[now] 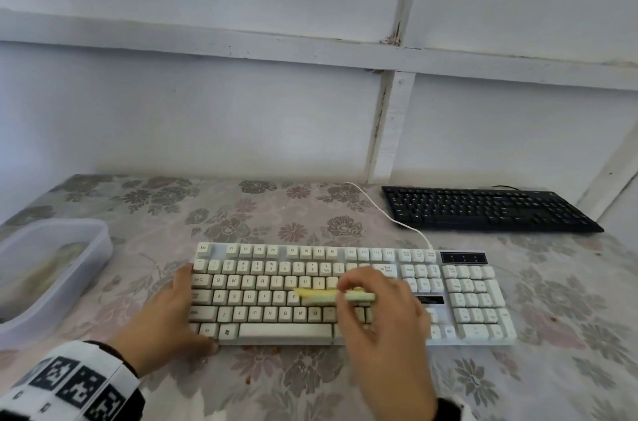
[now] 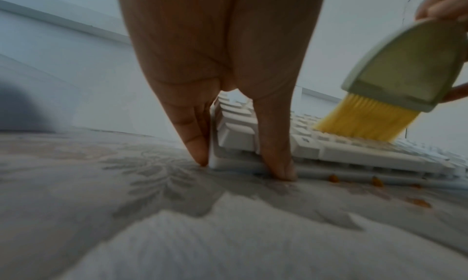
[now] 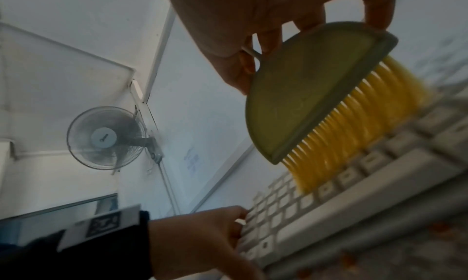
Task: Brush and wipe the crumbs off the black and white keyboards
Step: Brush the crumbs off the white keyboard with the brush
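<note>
The white keyboard [image 1: 283,331] lies near the front of the flowered table. My left hand [image 1: 186,308] braces its left end, with straight fingers [image 2: 195,144] against the side edge and the thumb at the front edge. My right hand [image 1: 359,289] grips a small pale green brush [image 1: 345,297] with yellow bristles [image 2: 364,122] that touch the middle key rows. Orange crumbs [image 2: 377,182] lie on the cloth along the keyboard's front edge. The black keyboard [image 1: 483,210] sits untouched at the back right.
A translucent plastic container [image 1: 51,265] stands at the table's left edge. The white keyboard's cable [image 1: 390,217] runs back toward the wall beside the black keyboard. A wall fan [image 3: 106,138] shows in the right wrist view. A white panelled wall bounds the table behind.
</note>
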`<state>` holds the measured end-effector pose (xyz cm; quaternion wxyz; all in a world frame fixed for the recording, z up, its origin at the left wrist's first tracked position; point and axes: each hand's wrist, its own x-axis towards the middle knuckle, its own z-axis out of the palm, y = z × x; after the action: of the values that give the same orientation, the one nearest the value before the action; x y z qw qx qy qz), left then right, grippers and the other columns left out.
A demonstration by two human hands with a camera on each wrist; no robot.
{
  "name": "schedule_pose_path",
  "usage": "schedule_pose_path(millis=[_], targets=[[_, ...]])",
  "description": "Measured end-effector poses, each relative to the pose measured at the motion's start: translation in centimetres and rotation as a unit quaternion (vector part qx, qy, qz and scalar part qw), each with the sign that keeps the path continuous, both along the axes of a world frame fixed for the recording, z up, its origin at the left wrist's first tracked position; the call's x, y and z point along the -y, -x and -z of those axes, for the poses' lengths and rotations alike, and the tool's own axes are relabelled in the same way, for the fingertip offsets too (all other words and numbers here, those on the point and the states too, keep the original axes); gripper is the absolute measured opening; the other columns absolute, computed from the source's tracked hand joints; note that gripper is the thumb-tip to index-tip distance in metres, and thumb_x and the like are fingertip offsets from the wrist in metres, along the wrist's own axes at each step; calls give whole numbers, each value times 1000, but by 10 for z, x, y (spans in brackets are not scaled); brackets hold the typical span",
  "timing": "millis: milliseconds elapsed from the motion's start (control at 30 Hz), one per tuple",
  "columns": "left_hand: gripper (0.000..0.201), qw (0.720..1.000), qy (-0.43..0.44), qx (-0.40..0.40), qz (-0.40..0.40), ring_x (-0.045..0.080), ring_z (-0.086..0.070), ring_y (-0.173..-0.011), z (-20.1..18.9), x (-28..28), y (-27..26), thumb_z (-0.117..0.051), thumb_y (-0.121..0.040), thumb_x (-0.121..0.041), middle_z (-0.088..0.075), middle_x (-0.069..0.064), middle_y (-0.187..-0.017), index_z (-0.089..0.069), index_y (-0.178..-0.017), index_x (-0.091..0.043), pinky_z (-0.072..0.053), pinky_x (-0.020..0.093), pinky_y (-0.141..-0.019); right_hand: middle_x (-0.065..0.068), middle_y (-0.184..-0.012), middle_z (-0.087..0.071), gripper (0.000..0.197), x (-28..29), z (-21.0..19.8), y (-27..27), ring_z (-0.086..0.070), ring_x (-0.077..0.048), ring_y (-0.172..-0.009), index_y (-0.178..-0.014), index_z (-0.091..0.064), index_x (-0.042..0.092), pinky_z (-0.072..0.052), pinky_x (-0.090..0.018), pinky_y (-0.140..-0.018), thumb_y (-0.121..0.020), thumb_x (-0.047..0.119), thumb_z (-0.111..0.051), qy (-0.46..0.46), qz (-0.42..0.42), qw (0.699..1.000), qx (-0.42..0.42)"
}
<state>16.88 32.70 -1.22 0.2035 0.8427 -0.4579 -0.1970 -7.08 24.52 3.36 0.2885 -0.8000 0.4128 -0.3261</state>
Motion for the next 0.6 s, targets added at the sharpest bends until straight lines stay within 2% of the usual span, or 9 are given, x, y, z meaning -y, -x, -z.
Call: schedule_pose_path(millis=[67,100,167,200,267,333,467,533,600], targets=[[108,1000,1,0,1,12,-49,-103,2,0,-2,-85,-52,-30,-47,-3,-118,-16,-134,-18,-37,19,-79,30,-85,-58,20,6,2,15,-45,11,-91,-88,-48,48,-25,-41,-98,-76,39,-60,39,54,998,-10],[109,1000,2,1,1,12,-49,-104,3,0,-3,-85,-51,-31,-47,-2,-119,-16,-135,-18,-38,20,-81,28,-83,-60,27,9,2,20,-47,8,-89,-89,-48,47,-25,-41,-96,-75,32,-65,54,78,995,-14],[111,1000,2,7,1,13,-49,-104,3,-1,-3,-84,-51,-31,-47,-1,-120,-15,-136,-17,-38,20,-82,30,-97,-57,30,13,-3,26,-50,4,-87,-88,-50,47,-25,-40,-96,-78,26,-69,65,91,994,8],[111,1000,0,8,2,13,-49,-104,3,-1,-3,-84,-52,-31,-47,0,-121,-14,-136,-17,-38,20,-82,31,-101,-55,24,13,-6,26,-50,2,-89,-87,-52,46,-29,-42,-97,-79,28,-67,64,72,995,36],[111,1000,-4,8,0,13,-49,-103,3,-1,-2,-84,-52,-30,-47,0,-120,-14,-136,-16,-38,20,-81,27,-99,-58,9,10,-10,24,-51,-1,-94,-85,-57,43,-42,-47,-90,-78,38,-59,40,18,996,84],[111,1000,-4,8,-1,13,-49,-104,2,-1,-1,-84,-51,-30,-47,-1,-120,-14,-136,-16,-39,20,-84,22,-93,-61,5,9,-9,25,-54,-3,-93,-86,-60,41,-47,-44,-81,-81,38,-61,-3,-3,994,106],[113,1000,-4,8,-2,13,-47,-106,-1,-1,1,-84,-54,-29,-45,0,-123,-10,-139,-16,-40,22,-90,22,-94,-62,20,24,1,45,-57,-2,-83,-83,-60,43,-45,-54,-88,-78,24,-66,-17,51,995,88],[112,1000,-2,7,-3,13,-47,-104,-2,-1,2,-84,-54,-28,-45,-1,-120,-11,-138,-16,-40,21,-87,22,-98,-61,21,27,-1,50,-56,-5,-84,-85,-59,43,-44,-51,-90,-77,23,-65,2,67,995,74],[109,1000,3,7,-5,13,-47,-102,-3,-1,3,-85,-54,-25,-45,-3,-114,-14,-137,-16,-38,21,-83,19,-95,-61,20,29,-3,53,-55,-7,-85,-82,-60,41,-49,-39,-83,-78,22,-64,12,55,994,89]])
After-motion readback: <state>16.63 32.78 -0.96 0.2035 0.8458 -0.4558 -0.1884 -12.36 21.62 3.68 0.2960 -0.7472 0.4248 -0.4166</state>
